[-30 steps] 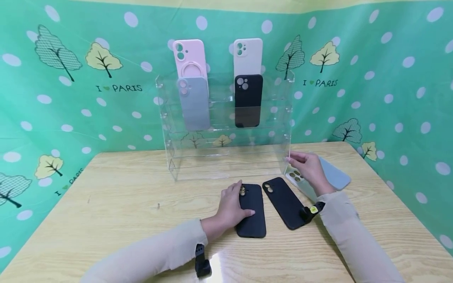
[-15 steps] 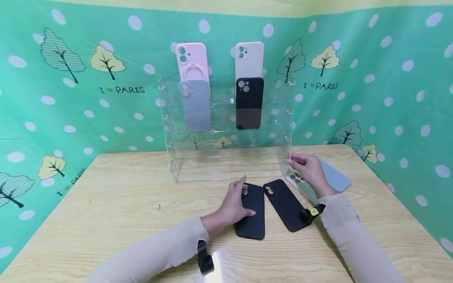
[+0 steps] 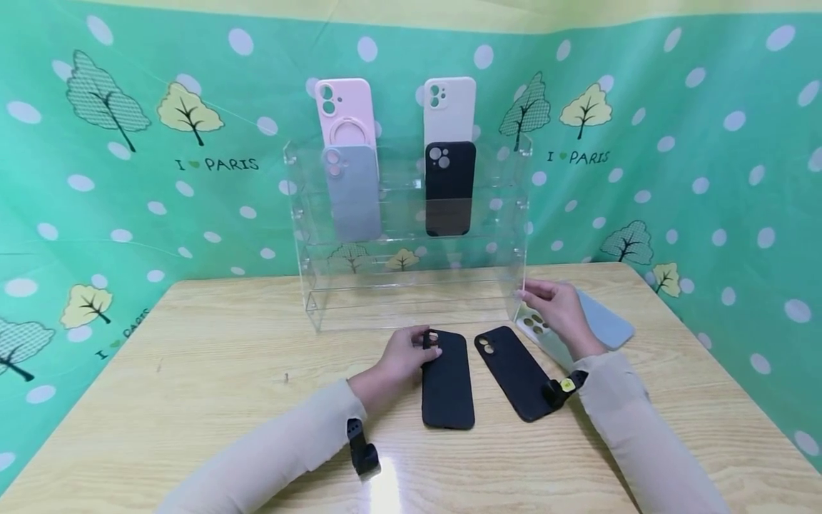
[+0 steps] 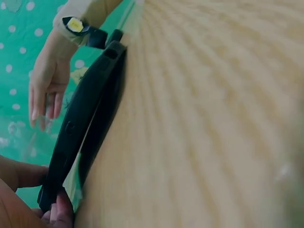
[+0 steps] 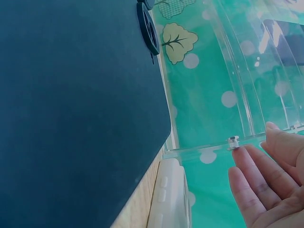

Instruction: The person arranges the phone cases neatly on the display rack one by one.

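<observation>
My left hand (image 3: pixel 398 360) pinches a black phone case (image 3: pixel 447 389) at its camera-hole end, thumb on the face and fingers at the edge. In the left wrist view that black case (image 4: pixel 76 128) stands edge-on, its near end between thumb and fingertips. My right hand (image 3: pixel 559 307) is at the right side panel of a clear acrylic display rack (image 3: pixel 385 288). From the right wrist, the thumb (image 5: pixel 278 137) overlaps the panel's inner side while the fingers lie along its outside. A second black phone case (image 3: pixel 514 371) lies on the table between the hands.
Beneath the right hand lie a pale phone case (image 3: pixel 557 348) and a light blue one (image 3: pixel 606 321). The rack holds pink (image 3: pixel 356 107), grey-blue (image 3: pixel 353 193), white (image 3: pixel 457 118) and black (image 3: pixel 451 171) cases. A patterned green cloth (image 3: pixel 193 214) hangs behind.
My left hand has slid up the black case, the thumb now near the camera holes instead of mid-case. That case has shifted slightly left. The right hand stays at the rack.
</observation>
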Demonstrator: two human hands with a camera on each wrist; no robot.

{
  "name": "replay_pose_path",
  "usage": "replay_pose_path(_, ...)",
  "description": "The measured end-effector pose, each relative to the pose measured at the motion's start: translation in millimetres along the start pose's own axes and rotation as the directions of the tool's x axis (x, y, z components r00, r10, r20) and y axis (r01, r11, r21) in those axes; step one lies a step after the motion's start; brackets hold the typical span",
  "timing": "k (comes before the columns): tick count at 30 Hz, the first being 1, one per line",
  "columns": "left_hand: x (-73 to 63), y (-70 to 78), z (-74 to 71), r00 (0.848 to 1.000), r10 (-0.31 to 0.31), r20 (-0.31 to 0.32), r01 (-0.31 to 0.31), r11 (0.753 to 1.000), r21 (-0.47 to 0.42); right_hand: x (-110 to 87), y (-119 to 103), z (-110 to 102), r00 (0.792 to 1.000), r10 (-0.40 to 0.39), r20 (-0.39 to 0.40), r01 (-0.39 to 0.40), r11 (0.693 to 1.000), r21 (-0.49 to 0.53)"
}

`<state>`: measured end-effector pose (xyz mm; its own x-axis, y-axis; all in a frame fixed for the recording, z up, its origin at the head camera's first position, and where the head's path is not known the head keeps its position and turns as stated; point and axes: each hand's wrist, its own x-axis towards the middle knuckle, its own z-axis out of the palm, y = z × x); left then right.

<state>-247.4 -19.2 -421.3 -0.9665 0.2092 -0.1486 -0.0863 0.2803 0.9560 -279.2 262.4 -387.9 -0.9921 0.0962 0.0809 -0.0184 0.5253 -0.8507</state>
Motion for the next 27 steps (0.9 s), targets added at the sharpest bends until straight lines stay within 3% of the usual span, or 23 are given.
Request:
replay_pose_path(6,-1.6,1.4,-17.8,0.999,-0.016,-0.044,0.013,0.998,-0.061,-1.0,1.6,0.6,1.0,-0.001,0.006,0.001,1.0,0.015)
replay_pose_path(11,-9.8,13.3,-38.6,0.999,-0.008,-0.044,0.003,0.995,-0.1,-0.5,0.9,-0.1,1.0,0.021,0.004,-0.021,1.0,0.023)
replay_pose_path(17,-18.2,28.5,-65.6,0.998,0.033,-0.054,-0.038,0.996,-0.085,1.2,0.6,0.2,1.0,0.014,0.005,-0.015,1.0,0.016)
replay_pose_path(22,-19.6,46.0,-90.4,0.995,0.072,-0.074,-0.079,0.992,-0.1,1.2,1.0,1.2,1.0,0.006,0.008,-0.006,1.0,0.006)
replay_pose_path(27,-21.2,75.1,-117.7,0.983,0.122,-0.137,-0.135,0.987,-0.092,1.9,1.1,1.3,1.0,0.014,0.007,-0.014,1.0,0.004)
